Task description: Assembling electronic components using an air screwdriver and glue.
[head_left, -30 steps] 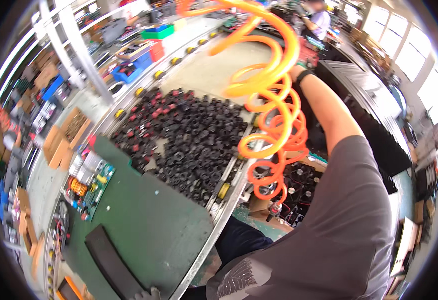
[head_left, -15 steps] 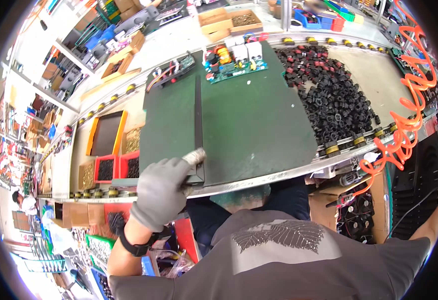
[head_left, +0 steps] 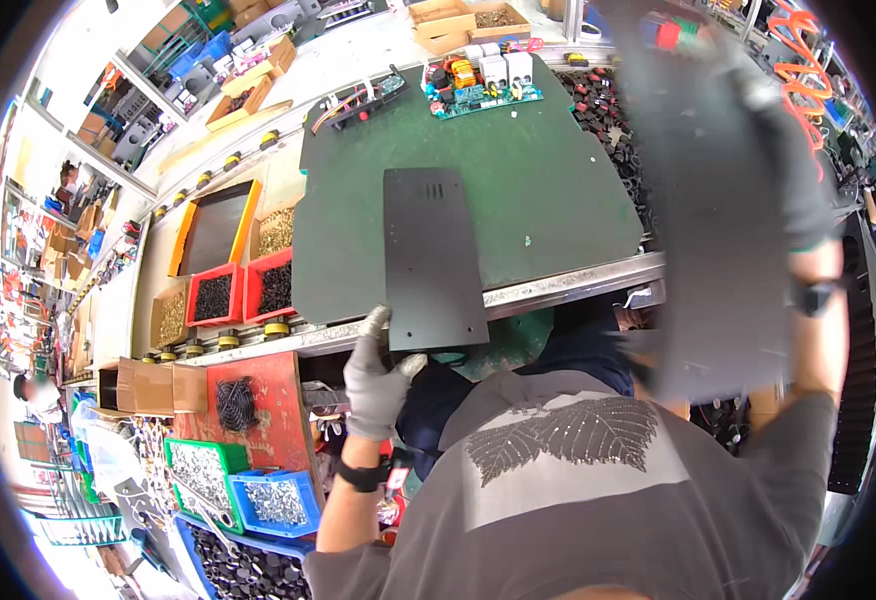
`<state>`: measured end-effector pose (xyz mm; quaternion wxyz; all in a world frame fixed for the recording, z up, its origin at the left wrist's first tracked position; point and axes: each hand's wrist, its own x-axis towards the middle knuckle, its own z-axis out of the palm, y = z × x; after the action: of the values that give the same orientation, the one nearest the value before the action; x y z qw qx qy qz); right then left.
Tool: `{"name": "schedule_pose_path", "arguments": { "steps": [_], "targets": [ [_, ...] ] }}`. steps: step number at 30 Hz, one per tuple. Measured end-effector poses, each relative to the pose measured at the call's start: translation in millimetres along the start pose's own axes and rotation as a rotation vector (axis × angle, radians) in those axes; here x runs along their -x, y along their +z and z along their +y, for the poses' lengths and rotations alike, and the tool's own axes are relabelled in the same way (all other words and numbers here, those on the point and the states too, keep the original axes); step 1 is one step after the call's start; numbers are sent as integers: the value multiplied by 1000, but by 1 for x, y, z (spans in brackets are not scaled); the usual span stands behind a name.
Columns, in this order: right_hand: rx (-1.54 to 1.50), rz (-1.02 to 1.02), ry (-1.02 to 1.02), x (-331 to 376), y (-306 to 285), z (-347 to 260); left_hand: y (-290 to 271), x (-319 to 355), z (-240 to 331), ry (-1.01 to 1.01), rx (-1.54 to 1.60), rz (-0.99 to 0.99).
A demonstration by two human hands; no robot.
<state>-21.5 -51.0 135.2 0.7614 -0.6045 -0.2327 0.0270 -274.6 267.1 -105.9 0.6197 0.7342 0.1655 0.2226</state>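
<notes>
My left hand, in a grey glove, grips the near left corner of a flat black metal panel with small holes and a group of slots at its far end. That panel lies over the green work mat, its near end sticking out past the table's edge. On the right, my gloved right hand holds a second, larger dark panel by its right side, raised upright. Motion smears this panel and hand, so details of the grip are hard to see.
At the mat's far edge stand a green circuit board and a small black part with wires. Red bins of small black parts sit left. Black plastic pieces lie right, partly behind the raised panel. An orange coiled hose hangs far right.
My right hand has come into view with the large panel. The panel in my left hand, seen edge-on before, now shows its broad face. My left hand has shifted right and nearer me.
</notes>
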Motion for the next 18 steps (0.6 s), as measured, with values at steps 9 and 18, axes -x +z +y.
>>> {"name": "schedule_pose_path", "arguments": {
  "steps": [9, 18],
  "targets": [
    [199, -41, 320, -12, 43, 226, 29, -7, 6, 299, -886, 178],
    [1434, -338, -117, -79, 21, 300, -38, 54, 87, 19, -948, 316]
  ]
}}
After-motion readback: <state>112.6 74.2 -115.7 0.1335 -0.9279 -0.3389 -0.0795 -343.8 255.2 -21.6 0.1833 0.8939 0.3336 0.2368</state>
